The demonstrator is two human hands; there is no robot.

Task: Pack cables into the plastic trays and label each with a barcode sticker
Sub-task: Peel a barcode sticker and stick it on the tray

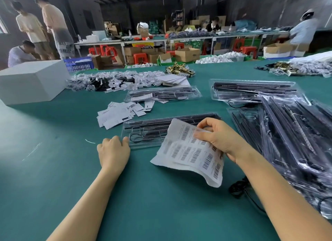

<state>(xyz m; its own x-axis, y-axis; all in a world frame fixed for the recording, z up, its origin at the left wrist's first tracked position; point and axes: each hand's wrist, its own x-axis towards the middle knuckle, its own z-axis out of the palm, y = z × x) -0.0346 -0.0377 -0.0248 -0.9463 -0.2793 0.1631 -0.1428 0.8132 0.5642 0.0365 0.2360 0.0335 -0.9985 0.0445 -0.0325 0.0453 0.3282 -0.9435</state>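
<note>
Right hand [218, 138], fingers curled, pinches a barcode sticker sheet [193, 151] above the near edge of a clear plastic tray [143, 131] of black cables on the green worktop [53, 169]. Left hand [113, 150], fingers loosely bent and holding nothing, rests on the worktop, touching the tray's left corner. Stacked filled trays [291, 133] lie at right.

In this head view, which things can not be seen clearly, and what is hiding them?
- Barcode sticker sheet: print too small and blurred to read.
- Plastic tray in front: its right part is hidden behind the sheet and the right hand.
- Left hand: fingers curl under, so any contact with the tray edge is unclear.
- Stack of trays: cut off by the right edge.
- Black cable: partly hidden behind the right forearm.
</note>
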